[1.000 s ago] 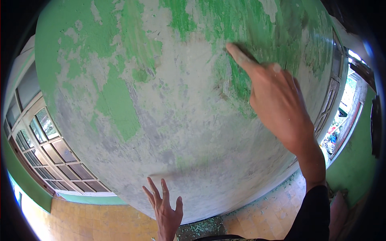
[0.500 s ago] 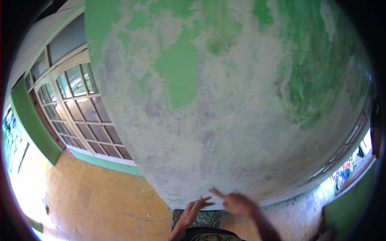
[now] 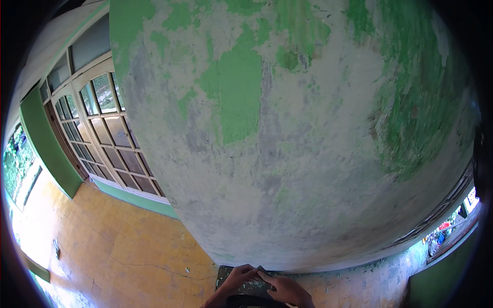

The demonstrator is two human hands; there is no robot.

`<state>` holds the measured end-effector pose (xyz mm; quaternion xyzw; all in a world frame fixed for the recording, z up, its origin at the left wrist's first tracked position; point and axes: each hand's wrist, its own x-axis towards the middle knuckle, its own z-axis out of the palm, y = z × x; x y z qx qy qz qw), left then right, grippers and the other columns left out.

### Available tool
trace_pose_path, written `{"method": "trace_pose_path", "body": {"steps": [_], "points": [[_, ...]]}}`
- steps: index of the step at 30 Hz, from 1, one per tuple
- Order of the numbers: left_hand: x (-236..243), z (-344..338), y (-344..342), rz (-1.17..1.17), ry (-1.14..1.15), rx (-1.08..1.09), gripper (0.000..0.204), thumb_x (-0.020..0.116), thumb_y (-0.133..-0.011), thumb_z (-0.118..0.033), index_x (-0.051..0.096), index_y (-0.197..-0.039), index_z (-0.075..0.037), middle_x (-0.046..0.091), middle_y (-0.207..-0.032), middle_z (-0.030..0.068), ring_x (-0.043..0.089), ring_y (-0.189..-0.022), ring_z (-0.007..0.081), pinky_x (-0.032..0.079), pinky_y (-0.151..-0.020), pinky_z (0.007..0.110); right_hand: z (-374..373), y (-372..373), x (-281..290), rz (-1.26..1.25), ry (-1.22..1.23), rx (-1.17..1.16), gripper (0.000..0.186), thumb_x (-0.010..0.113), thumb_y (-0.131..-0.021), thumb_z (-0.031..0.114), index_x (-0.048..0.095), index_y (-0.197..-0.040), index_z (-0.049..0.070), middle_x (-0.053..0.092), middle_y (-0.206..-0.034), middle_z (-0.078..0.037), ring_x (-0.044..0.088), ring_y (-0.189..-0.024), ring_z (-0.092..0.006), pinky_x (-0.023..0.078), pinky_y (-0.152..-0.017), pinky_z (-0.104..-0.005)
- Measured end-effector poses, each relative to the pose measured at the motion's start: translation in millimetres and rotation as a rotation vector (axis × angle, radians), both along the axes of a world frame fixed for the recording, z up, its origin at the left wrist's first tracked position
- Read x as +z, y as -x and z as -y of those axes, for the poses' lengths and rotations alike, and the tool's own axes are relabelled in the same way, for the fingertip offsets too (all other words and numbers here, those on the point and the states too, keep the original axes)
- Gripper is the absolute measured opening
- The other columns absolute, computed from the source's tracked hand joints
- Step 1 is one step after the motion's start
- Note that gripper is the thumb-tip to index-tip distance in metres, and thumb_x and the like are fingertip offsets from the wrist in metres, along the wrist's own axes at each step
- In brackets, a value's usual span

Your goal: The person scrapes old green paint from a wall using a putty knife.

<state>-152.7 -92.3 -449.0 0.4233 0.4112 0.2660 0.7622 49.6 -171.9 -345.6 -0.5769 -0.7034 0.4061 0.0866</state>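
Observation:
My left hand (image 3: 241, 276) and my right hand (image 3: 287, 290) meet low in front of me, fingers bent and fingertips together. A small dark grey piece (image 3: 261, 269) shows between the fingertips; its kind is too small to tell. Just beyond the hands rises a wall (image 3: 231, 200), its green paint largely gone and grey-white plaster bare. Larger green patches stay on its upper part and at the right. Beneath the hands lies a dark mat or slab (image 3: 222, 274) strewn with pale green flakes, partly hidden by my arms.
Left of the wall's corner stand glazed double doors (image 3: 105, 131) with pale frames. Yellowish floor tiles (image 3: 149, 246) carry a long crack and scattered chips. A green pillar (image 3: 51, 146) stands at the far left, a low green wall (image 3: 441, 272) at the lower right.
My hands have come together and lower, from spread left fingers and an outstretched right index finger to bent fingers meeting at the tips. The view has shifted slightly.

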Motion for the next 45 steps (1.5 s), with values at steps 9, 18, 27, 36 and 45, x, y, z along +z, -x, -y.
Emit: {"method": "trace_pose_path", "body": {"steps": [9, 18, 27, 36, 45], "points": [[34.7, -15.4, -14.6, -0.575, -0.846, 0.142, 0.026, 0.062, -0.101, -0.022, 0.065, -0.093, 0.002, 0.067, -0.075, 0.0231, 0.071, -0.07, 0.0358, 0.053, -0.064, 0.044, 18.8, 2.6, -32.5, -0.235, -0.473, -0.144, 0.08, 0.061, -0.091, 0.006, 0.026, -0.163, 0.01, 0.063, -0.099, -0.028, 0.064, -0.09, -0.0428, 0.05, -0.085, -0.0493], [68.2, -26.6, 20.1, -0.811, -0.754, 0.54, 0.027, 0.07, -0.094, -0.019, 0.064, -0.075, 0.0, 0.061, -0.063, 0.0214, 0.065, -0.058, 0.0376, 0.048, -0.054, 0.045, 5.7, -62.2, 64.8, -0.286, -0.299, -0.112, 0.083, 0.061, -0.089, 0.0, 0.027, -0.164, 0.012, 0.06, -0.094, -0.02, 0.058, -0.077, -0.0321, 0.048, -0.072, -0.0421], [186.7, 9.5, -42.1, -0.651, -1.229, 0.601, 0.028, 0.071, -0.088, -0.003, 0.07, -0.116, -0.005, 0.069, -0.121, 0.0151, 0.068, -0.111, 0.0352, 0.057, -0.091, 0.043, 0.2, -72.1, 93.1, -0.662, -0.283, -0.327, 0.075, 0.064, -0.089, -0.001, 0.04, -0.159, 0.012, 0.058, -0.074, 0.003, 0.052, -0.061, -0.0076, 0.043, -0.055, -0.027], [273.6, -18.9, -62.1, -0.637, -1.906, 0.439, 0.045, 0.074, -0.081, -0.002, 0.072, -0.126, -0.008, 0.064, -0.14, 0.0147, 0.058, -0.135, 0.0344, 0.039, -0.116, 0.051, -10.5, -33.4, 178.2, -1.017, -0.27, -0.238, 0.069, 0.059, -0.089, -0.009, 0.04, -0.155, -0.002, 0.058, -0.105, -0.009, 0.062, -0.086, -0.0116, 0.052, -0.07, -0.0246], [363.3, -65.6, -32.3, -0.525, -2.323, 0.618, 0.047, 0.068, -0.082, -0.004, 0.069, -0.129, -0.001, 0.063, -0.141, 0.0157, 0.058, -0.134, 0.0336, 0.046, -0.112, 0.049, -60.8, 6.8, 255.6, -1.069, -0.66, -0.103, 0.07, 0.058, -0.087, -0.008, 0.039, -0.154, -0.006, 0.059, -0.111, -0.011, 0.064, -0.084, -0.0138, 0.053, -0.065, -0.0268]]}}
